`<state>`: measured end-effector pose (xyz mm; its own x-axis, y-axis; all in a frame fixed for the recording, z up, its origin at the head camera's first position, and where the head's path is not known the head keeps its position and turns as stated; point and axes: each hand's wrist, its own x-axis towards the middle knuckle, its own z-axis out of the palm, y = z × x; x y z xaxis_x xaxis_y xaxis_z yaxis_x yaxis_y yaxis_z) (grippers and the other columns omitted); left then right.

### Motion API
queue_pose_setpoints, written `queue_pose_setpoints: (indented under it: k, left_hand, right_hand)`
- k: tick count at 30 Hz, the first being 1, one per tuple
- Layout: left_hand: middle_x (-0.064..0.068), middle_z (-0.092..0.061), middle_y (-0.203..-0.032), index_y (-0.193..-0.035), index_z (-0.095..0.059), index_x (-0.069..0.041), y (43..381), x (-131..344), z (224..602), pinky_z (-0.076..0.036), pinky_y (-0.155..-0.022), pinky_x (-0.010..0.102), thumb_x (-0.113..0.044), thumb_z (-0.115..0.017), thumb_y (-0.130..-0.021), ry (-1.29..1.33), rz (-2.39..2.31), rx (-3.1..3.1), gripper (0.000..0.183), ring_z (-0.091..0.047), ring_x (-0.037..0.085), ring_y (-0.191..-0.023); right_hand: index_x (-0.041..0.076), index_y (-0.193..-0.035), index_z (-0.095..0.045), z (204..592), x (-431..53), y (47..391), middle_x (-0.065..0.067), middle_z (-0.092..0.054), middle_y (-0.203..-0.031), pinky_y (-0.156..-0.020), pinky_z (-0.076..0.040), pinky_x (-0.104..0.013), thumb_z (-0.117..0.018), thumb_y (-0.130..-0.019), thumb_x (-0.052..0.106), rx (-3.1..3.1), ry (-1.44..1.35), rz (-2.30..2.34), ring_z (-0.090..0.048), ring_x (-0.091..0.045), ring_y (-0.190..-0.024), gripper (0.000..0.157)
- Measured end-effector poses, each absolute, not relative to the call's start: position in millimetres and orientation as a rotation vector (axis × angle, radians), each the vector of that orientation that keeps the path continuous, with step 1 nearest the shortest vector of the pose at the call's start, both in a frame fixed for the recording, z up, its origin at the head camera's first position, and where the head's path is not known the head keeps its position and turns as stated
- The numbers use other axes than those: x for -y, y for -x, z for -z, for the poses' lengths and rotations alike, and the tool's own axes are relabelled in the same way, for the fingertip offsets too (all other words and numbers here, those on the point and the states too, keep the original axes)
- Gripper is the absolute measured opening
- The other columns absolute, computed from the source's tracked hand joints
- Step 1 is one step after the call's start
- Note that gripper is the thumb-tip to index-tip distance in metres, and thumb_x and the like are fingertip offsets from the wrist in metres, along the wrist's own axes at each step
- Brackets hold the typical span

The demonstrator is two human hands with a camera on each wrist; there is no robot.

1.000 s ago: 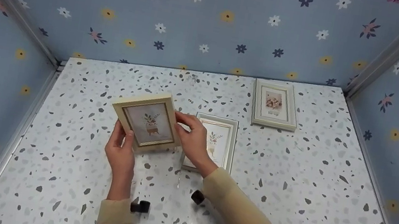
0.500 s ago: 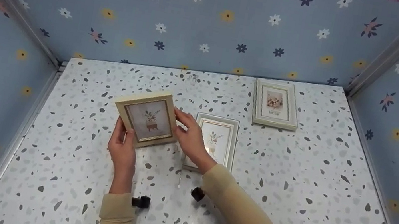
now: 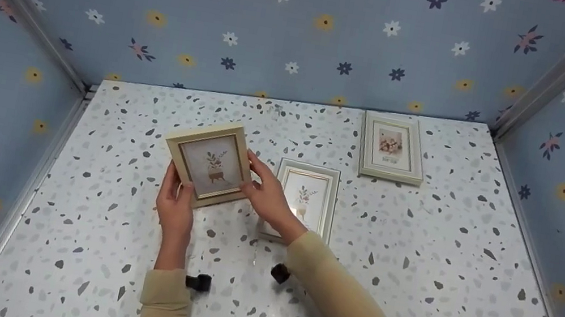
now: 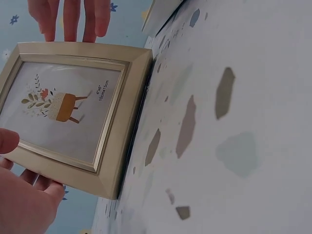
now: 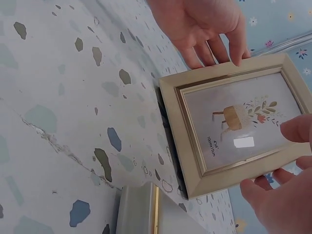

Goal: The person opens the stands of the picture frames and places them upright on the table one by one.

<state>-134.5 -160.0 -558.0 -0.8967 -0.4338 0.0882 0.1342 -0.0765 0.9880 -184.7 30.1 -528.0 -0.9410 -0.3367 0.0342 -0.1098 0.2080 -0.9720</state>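
Observation:
A cream-gold picture frame [image 3: 210, 166] with a potted-plant print leans back, tilted, between both hands. My left hand [image 3: 175, 209] grips its left side, thumb on the front and fingers behind. On the opposite side my right hand [image 3: 268, 193] holds the edge, with its thumb at the front border. In the left wrist view the lower edge of the picture frame [image 4: 127, 131] is right at the speckled tabletop. A white picture frame [image 3: 304, 199] with a similar plant print lies flat beside it, partly covered by my right hand and wrist.
Another white picture frame [image 3: 392, 148], with a pink flower print, lies at the back right of the speckled table [image 3: 433, 252]. Blue flowered walls [image 3: 304, 30] enclose the table at the back and both sides. Black wrist-camera pieces [image 3: 280, 273] stick out near the sleeves.
Both hands have shifted the gold picture frame slightly up and away, with a small change in its tilt. The two white picture frames stay where they were on the table.

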Motion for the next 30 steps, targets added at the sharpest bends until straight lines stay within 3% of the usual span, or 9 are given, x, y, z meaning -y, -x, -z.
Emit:
queue_pose_setpoints:
  k: [7,15,20,26,30]
  left_hand:
    - [0.010,-0.037,-0.155,-0.155,-0.032,-0.009,130,164,550,-0.032,-0.114,0.037,0.000,-0.051,-0.102,-0.301,2.031,1.852,0.058,-0.033,0.020,-0.142]
    - [0.008,-0.052,-0.143,-0.145,-0.050,-0.008,129,168,551,-0.040,-0.108,0.036,-0.002,-0.055,-0.101,-0.445,1.953,1.840,0.045,-0.045,0.018,-0.134]
    - [0.011,-0.056,-0.139,-0.137,-0.056,-0.001,126,171,544,-0.042,-0.105,0.035,0.003,-0.054,-0.099,-0.456,1.905,1.790,0.038,-0.050,0.023,-0.130]
    - [0.026,-0.056,-0.124,-0.122,-0.056,0.012,114,165,522,-0.045,-0.091,0.031,0.006,-0.054,-0.098,-0.485,1.876,1.719,0.025,-0.053,0.032,-0.113]
    - [0.021,-0.057,-0.112,-0.115,-0.055,0.013,111,162,518,-0.045,-0.081,0.031,0.005,-0.054,-0.098,-0.477,1.872,1.712,0.019,-0.055,0.028,-0.100]
  right_hand:
    - [0.012,-0.157,-0.031,533,-32,186,-0.007,-0.038,-0.156,-0.112,-0.036,-0.043,-0.059,-0.096,0.003,-2.235,0.363,1.849,-0.040,-0.025,-0.140,0.067]
    - [0.008,-0.152,-0.040,535,-45,186,-0.015,-0.045,-0.150,-0.100,-0.048,-0.040,-0.058,-0.096,0.003,-2.175,0.276,1.931,-0.048,-0.027,-0.133,0.059]
    - [0.007,-0.150,-0.044,537,-60,185,-0.015,-0.050,-0.145,-0.104,-0.044,-0.035,-0.057,-0.099,0.006,-2.172,0.231,1.990,-0.052,-0.026,-0.130,0.052]
    - [-0.001,-0.147,-0.044,535,-77,181,-0.023,-0.050,-0.142,-0.104,-0.044,-0.039,-0.055,-0.100,0.002,-2.066,0.217,2.149,-0.053,-0.032,-0.128,0.048]
    - [0.001,-0.146,-0.047,534,-91,178,-0.021,-0.053,-0.139,-0.103,-0.045,-0.043,-0.054,-0.101,0.003,-2.018,0.116,2.217,-0.055,-0.029,-0.125,0.046]
